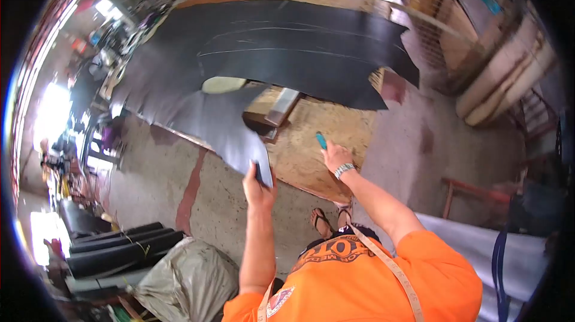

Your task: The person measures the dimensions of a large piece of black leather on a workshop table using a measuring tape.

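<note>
A large black sheet [287,38] with pale curved lines lies across a wooden table [329,121]. My left hand [259,187] grips a narrow corner of this sheet, which hangs past the table's near edge; a small dark item shows beside the thumb. Over the bare wood, my right hand [337,157] holds a teal-handled tool [321,140], whose working end I cannot make out. A metal-topped block [283,106] sits on the wood between the sheet's parts, and a pale oval piece [223,85] lies to its left.
Black rolls [123,253] and a grey covered bundle [188,280] are at the lower left. Large pale rolls [506,82] lean at the right, above a reddish frame [479,190]. A measuring tape [392,265] hangs over my orange shirt.
</note>
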The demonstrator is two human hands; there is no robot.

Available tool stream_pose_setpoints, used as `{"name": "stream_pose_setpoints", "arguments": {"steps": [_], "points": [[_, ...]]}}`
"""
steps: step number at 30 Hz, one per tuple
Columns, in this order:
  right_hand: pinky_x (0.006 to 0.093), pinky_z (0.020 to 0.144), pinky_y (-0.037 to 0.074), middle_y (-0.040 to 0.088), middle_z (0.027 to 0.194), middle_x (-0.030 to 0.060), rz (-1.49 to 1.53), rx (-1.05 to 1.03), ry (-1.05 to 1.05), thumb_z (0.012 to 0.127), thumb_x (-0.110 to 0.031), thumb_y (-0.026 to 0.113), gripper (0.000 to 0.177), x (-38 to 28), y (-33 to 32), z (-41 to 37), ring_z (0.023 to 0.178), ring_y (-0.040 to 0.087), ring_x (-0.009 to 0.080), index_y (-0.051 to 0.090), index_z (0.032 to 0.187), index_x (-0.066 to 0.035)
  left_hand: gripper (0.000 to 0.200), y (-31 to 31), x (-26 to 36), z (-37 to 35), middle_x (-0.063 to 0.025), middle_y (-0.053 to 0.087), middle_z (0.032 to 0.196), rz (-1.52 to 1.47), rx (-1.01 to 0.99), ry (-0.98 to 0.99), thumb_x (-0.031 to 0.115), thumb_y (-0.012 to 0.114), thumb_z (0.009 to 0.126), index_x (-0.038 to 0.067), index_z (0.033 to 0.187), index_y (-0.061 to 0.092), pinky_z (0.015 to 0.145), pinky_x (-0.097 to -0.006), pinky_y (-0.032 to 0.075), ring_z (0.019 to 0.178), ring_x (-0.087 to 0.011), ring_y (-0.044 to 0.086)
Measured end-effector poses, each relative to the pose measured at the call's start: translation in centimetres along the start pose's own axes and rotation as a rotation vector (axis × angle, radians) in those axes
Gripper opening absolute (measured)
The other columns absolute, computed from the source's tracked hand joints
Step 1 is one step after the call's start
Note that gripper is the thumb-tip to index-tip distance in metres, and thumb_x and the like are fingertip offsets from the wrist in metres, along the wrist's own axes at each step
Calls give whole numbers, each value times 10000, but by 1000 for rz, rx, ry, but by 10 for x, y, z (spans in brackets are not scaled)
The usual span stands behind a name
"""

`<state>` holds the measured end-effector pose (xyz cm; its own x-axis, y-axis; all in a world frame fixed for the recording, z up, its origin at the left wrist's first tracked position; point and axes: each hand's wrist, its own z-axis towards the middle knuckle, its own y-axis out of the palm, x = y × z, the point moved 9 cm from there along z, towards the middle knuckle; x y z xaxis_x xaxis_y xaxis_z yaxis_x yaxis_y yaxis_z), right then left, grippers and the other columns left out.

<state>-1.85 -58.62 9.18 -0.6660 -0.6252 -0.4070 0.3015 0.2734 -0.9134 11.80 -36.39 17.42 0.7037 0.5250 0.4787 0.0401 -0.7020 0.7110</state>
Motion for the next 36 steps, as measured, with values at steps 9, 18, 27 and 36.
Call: {"name": "stream_pose_setpoints", "arguments": {"steps": [9,18,27,36], "points": [[504,632,522,680,754,155,99,-39,22,895,-321,628,290,5,3,11,726,679,365,525,1051,-100,296,-115,-79,45,-87,696,843,531,13,-100,302,580,995,29,1110,589,596,-343,545,672,-209,670],[490,636,499,675,771,169,324,24,-13,913,-340,612,242,-2,-49,-21,758,660,382,622,1009,-119,455,-56,-17,-176,-130,697,930,721,-727,-236,387,659,915,-66,932,699,843,-375,484,911,-231,637],[288,508,406,570,599,20,653,-77,-32,931,-214,633,191,-147,-28,-84,535,516,95,649,894,-27,361,-96,194,-245,-167,705,869,820,-1526,-354,302,751,864,-42,961,699,685,-392,500,759,-328,671],[236,586,435,649,747,-3,868,-244,-316,935,-142,645,148,-401,7,-89,665,552,46,671,959,2,189,45,620,-248,-119,669,791,2024,-180,1347,191,667,885,27,794,691,657,-363,465,710,-243,622]]}}
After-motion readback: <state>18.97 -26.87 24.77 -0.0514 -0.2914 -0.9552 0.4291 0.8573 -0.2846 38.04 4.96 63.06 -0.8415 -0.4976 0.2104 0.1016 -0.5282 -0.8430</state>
